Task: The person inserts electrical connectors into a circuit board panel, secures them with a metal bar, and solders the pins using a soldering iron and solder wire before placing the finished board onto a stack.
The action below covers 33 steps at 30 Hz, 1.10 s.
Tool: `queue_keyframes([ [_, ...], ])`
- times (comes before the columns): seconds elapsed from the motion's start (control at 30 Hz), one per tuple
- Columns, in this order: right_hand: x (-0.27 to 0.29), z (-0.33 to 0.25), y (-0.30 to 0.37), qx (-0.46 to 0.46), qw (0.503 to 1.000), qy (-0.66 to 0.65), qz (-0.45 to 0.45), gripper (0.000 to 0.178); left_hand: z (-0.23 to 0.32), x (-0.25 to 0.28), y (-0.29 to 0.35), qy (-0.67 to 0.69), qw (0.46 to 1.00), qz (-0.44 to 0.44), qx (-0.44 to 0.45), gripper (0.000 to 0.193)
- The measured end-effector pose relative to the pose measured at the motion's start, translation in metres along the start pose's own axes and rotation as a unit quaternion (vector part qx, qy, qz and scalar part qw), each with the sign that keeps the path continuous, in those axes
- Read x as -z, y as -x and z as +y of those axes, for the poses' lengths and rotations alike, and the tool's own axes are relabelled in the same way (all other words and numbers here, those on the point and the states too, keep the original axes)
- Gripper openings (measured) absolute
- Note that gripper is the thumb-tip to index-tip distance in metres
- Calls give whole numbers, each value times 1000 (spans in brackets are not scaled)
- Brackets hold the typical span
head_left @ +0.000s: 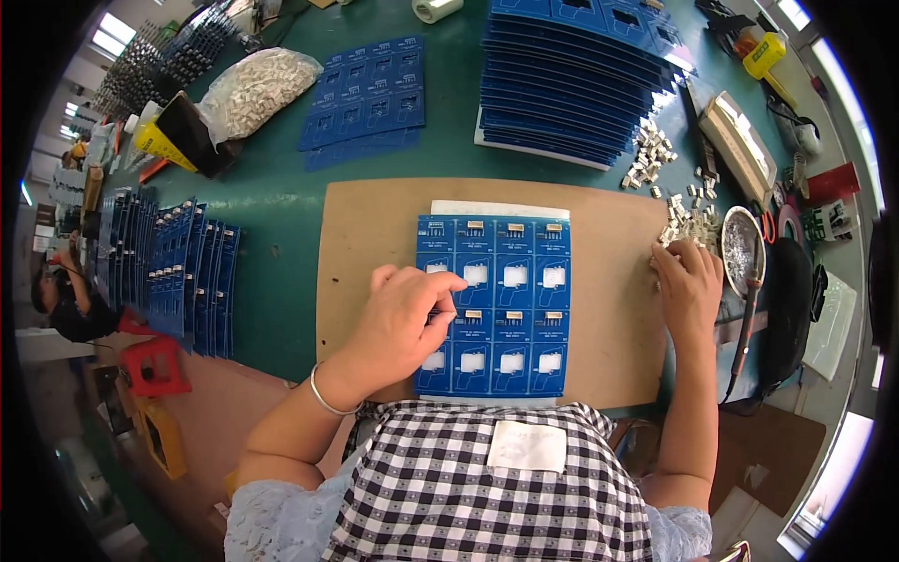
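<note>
From the head view, my left hand (407,318) rested on the blue panel (494,304), fingers (440,284) curled together and pinching something too small to make out, over the panel's left columns. The panel lay on a brown board (375,244) on the green bench (272,197), its long axis running away from me. My right hand (691,281) sat well to the right, off the panel, fingers pressed down into the loose white parts (688,220) at the board's far right corner. So the parts lay right of the panel, nearest my right hand; the empty slots lay nearest my left.
</note>
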State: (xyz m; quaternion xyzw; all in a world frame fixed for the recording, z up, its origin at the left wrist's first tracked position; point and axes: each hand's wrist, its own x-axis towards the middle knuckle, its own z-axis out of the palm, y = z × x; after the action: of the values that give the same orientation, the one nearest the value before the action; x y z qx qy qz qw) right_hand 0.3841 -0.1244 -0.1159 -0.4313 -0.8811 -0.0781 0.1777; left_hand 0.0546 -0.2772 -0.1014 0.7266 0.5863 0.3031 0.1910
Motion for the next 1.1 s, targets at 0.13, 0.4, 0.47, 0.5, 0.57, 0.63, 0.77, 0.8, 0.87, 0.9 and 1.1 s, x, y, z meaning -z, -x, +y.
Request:
queue_keyframes([
  [0.13, -3, 0, 5, -20, 999, 6, 42, 22, 0, 5, -3, -24, 999, -37, 1, 40],
  [0.4, -1, -8, 7, -134, 986, -68, 68, 16, 6, 6, -11, -52, 997, -52, -12, 34],
  [0.47, 6, -15, 5, -159, 973, -156, 62, 14, 6, 5, -11, -68, 996, -50, -20, 35],
  [0.5, 8, -19, 5, -159, 973, -156, 62, 14, 6, 5, -12, -74, 996, -50, -31, 36],
  [0.57, 13, -26, 5, -164, 963, -206, 56, 15, 6, 6, -14, -79, 995, -51, -42, 37],
  [0.63, 16, -31, 6, -142, 968, -196, 72, 16, 6, 7, -17, -89, 992, -77, -48, 39],
  [0.77, 21, -40, 9, -115, 968, -209, 78, 20, 7, 8, -19, -91, 991, -84, -60, 40],
  [0.8, 22, -42, 9, -115, 968, -207, 77, 20, 6, 8, -19, -94, 990, -84, -71, 41],
  [0.87, 21, -49, 11, -161, 957, -231, 72, 21, 5, 8, -19, -96, 989, -83, -81, 42],
  [0.9, 21, -51, 11, -161, 957, -230, 71, 21, 6, 8, -20, -103, 987, -85, -88, 43],
  [1.1, 18, -61, 10, -172, 934, -300, 87, 19, 2, 3, -14, -112, 987, -68, -94, 44],
])
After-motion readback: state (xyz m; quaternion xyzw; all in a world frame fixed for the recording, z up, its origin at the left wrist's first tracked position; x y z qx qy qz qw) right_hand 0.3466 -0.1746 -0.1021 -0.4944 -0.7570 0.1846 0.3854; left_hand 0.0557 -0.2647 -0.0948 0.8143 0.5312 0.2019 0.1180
